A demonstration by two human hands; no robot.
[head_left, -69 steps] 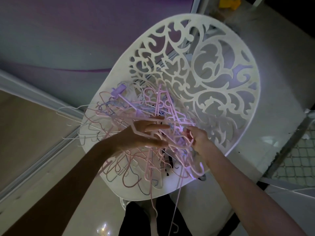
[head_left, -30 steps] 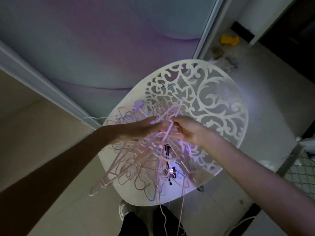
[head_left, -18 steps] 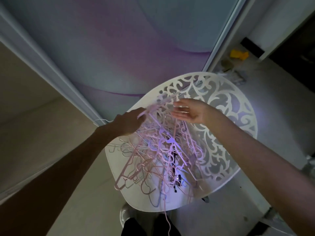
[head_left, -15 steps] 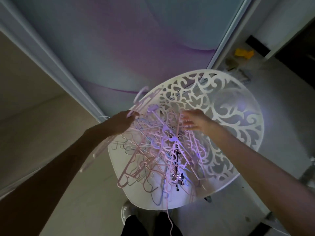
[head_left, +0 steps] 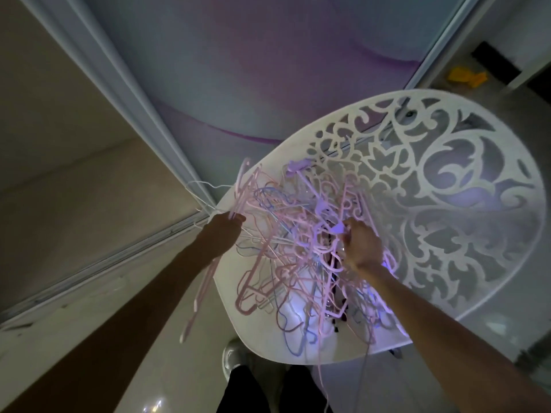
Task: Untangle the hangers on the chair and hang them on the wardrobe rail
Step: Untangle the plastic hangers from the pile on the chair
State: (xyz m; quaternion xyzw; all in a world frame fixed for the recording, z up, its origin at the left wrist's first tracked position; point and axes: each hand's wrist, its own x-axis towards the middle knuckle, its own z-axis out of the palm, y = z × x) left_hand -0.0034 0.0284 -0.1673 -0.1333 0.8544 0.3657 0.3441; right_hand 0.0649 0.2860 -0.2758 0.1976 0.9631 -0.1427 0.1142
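A tangled heap of thin pink, blue and white hangers point(head_left: 298, 251) lies on the seat of a white chair point(head_left: 268, 350) with a cut-out scroll back point(head_left: 447, 186). My left hand point(head_left: 222, 231) is at the heap's left edge and grips a pink hanger point(head_left: 205, 281); its hook sticks up past my fingers and its body hangs down off the chair's side. My right hand point(head_left: 362, 242) is in the middle of the heap, fingers curled round a pale hanger part there. No wardrobe rail is in view.
A sliding wardrobe door with a purple pattern point(head_left: 268, 70) and its pale frame point(head_left: 119, 93) stand behind the chair. The opening to the left is dim. My feet point(head_left: 235, 359) are by the chair's front edge. A yellow object point(head_left: 465, 77) lies on the floor, far right.
My left hand has drawn a pink hanger out to the heap's left edge, so it now hangs off the chair's side. My right hand has dropped into the heap and curled round a piece.
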